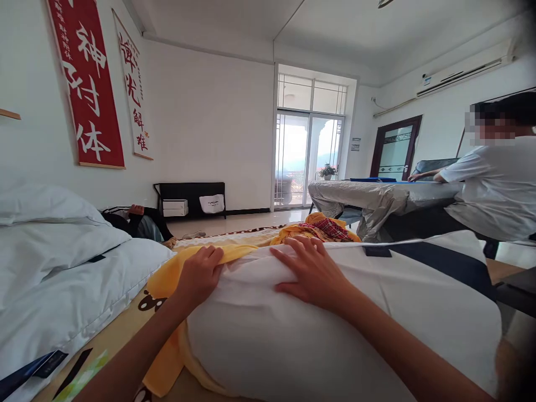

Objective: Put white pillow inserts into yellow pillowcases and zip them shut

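room: white wall [209,111], red calligraphy scroll [94,84] at left.
left hand [201,273]: fingers curled closed on yellow cloth [165,279], at the left end of the white pillow [288,346].
right hand [312,273]: spread open, laid on the pillow's upper side, nearer its middle.
pillow: beneath both hands, long axis left to right, mostly rightward of the left grip.
farther out: stacked pillows [104,301] left, seated person [498,184] right.
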Motion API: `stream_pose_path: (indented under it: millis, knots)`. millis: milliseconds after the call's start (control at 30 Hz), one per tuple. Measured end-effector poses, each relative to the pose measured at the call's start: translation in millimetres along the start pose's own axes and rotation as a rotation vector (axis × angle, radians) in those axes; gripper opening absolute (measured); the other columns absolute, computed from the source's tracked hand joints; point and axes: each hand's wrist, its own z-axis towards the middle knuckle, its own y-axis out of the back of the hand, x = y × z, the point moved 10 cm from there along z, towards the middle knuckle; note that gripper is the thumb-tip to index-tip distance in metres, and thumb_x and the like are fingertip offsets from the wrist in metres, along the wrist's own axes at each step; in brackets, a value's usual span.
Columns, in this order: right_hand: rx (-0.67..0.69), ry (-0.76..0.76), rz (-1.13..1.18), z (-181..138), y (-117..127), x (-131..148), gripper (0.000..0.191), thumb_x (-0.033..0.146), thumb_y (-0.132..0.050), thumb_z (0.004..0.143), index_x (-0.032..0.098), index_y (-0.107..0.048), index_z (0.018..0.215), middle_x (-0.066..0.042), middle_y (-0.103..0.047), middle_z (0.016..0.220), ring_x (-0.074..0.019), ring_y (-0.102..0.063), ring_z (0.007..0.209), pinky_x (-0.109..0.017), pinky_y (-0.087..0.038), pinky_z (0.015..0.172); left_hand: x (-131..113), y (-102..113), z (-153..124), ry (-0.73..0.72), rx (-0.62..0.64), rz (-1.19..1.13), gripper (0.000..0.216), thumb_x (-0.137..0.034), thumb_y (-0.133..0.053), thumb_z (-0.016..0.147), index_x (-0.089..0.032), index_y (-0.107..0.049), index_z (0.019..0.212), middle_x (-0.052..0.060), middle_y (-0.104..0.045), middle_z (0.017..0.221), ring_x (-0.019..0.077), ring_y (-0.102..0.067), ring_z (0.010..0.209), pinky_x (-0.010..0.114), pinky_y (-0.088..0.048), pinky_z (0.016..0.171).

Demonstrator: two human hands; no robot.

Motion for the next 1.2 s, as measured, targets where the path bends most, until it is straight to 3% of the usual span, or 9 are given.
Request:
stream_pose_path:
  millis: [100,200,400,633,767,900,1000,1100,1200]
  knots:
    - [0.114,0.003,-0.003,0,-12,-4,0.058,0.051,-0.053,0.09,0.026,-0.046,0.141,-0.012,-0.064,0.109,-0.0277,-0.058,0.097,-0.042,-0.04,0.084,-12,4,6,0.056,0.066,-0.093,0.015,-0.022,-0.046,0.09,-0.02,-0.059,0.084,0.004,-0.066,0.084,0.0216,-0.062,0.081,0.03,-0.038,0.063]
    - [0.227,0.05,0.058,5,-17,20,0.049,0.026,-0.051,0.091,0.027,-0.046,0.14,-0.007,-0.068,0.102,-0.0216,-0.062,0.09,-0.032,-0.04,0.074,-24,5,18,0.131,0.101,-0.111,0.021,-0.027,-0.042,0.093,-0.02,-0.06,0.083,0.004,-0.068,0.084,0.0226,-0.063,0.08,0.031,-0.035,0.062]
    - [0.261,0.006,-0.007,38,16,50,0.039,0.012,-0.037,0.089,0.019,-0.057,0.122,-0.009,-0.069,0.092,-0.0202,-0.064,0.082,-0.03,-0.037,0.062,-33,34,46,0.168,-0.009,-0.101,0.023,-0.023,-0.04,0.093,-0.021,-0.057,0.078,0.002,-0.064,0.075,0.0187,-0.06,0.071,0.029,-0.031,0.059]
    - [-0.101,-0.419,-0.06,67,96,-10,0.045,0.017,-0.041,0.087,0.028,-0.054,0.129,-0.004,-0.07,0.091,-0.0181,-0.062,0.069,-0.029,-0.027,0.054,-65,167,76,-0.142,-0.537,0.053,0.025,-0.025,-0.041,0.092,-0.02,-0.056,0.074,0.004,-0.057,0.075,0.0225,-0.056,0.082,0.035,-0.037,0.074]
    - [-0.409,-0.602,0.02,48,119,-35,0.049,0.023,-0.041,0.088,0.029,-0.051,0.135,-0.002,-0.068,0.09,-0.0182,-0.06,0.072,-0.027,-0.03,0.058,-75,205,85,-0.285,-0.615,0.07,0.027,-0.018,-0.035,0.093,-0.02,-0.061,0.094,0.007,-0.06,0.099,0.0262,-0.055,0.105,0.043,-0.034,0.092]
    - [-0.609,-0.686,0.142,29,121,-54,0.046,0.024,-0.037,0.09,0.028,-0.057,0.131,-0.002,-0.068,0.087,-0.0186,-0.059,0.076,-0.027,-0.035,0.063,-57,193,67,-0.337,-0.615,0.097,0.035,-0.024,-0.04,0.094,-0.025,-0.048,0.127,0.009,-0.051,0.133,0.0271,-0.044,0.128,0.045,-0.028,0.104]
    - [-0.691,-0.698,0.2,22,127,-64,0.044,0.026,-0.038,0.09,0.027,-0.06,0.128,-0.004,-0.069,0.09,-0.0194,-0.061,0.079,-0.027,-0.037,0.065,7,171,34,-0.094,-0.748,-0.062,0.05,-0.033,-0.051,0.09,-0.025,-0.037,0.137,0.013,-0.046,0.139,0.0264,-0.04,0.132,0.045,-0.028,0.109]
    - [-0.749,-0.722,0.232,16,138,-71,0.042,0.027,-0.04,0.09,0.025,-0.062,0.125,-0.005,-0.07,0.091,-0.0198,-0.061,0.081,-0.027,-0.038,0.067,95,116,2,0.36,-0.773,-0.454,0.08,-0.05,-0.067,0.074,-0.02,-0.031,0.14,0.018,-0.036,0.144,0.0312,-0.035,0.135,0.049,-0.031,0.109]
    - [-0.764,-0.741,0.265,17,146,-75,0.041,0.032,-0.04,0.091,0.024,-0.064,0.123,-0.005,-0.071,0.088,-0.0198,-0.061,0.078,-0.027,-0.038,0.067,127,27,-4,0.649,-0.458,-1.079,0.075,-0.059,-0.064,0.071,-0.025,-0.038,0.132,0.015,-0.047,0.135,0.0281,-0.054,0.116,0.046,-0.05,0.089]
